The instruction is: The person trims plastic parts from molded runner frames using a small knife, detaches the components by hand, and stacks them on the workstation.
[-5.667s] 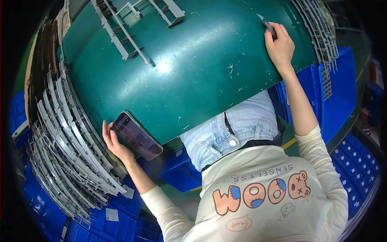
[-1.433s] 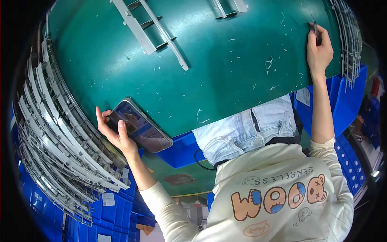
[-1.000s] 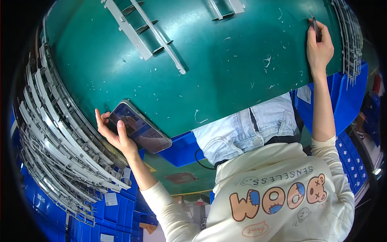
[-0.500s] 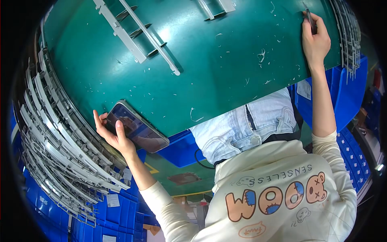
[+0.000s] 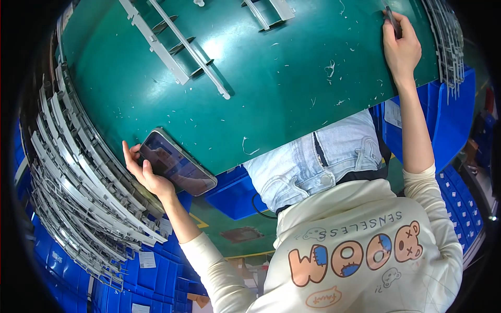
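right hand (image 5: 403,51) grips knife (image 5: 393,23) at desk (image 5: 271,88); left hand (image 5: 151,176) is loosely open against phone (image 5: 180,166).

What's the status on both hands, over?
Left hand open against phone. Right hand gripping dark-handled tool. Grey slatted part on green table. Pale scraps scattered between hands.

Found green-topped at the worktable (image 5: 282,99), with bright glare (image 5: 211,47) reflected off the top. Beneath and below its near edge: green floor (image 5: 209,213), marked with a yellow line (image 5: 200,221) and a worn reddish-brown patch (image 5: 241,235). To its lower left: blue bins (image 5: 156,284), bearing white labels (image 5: 147,259). Right: further blue plastic bin (image 5: 455,125).
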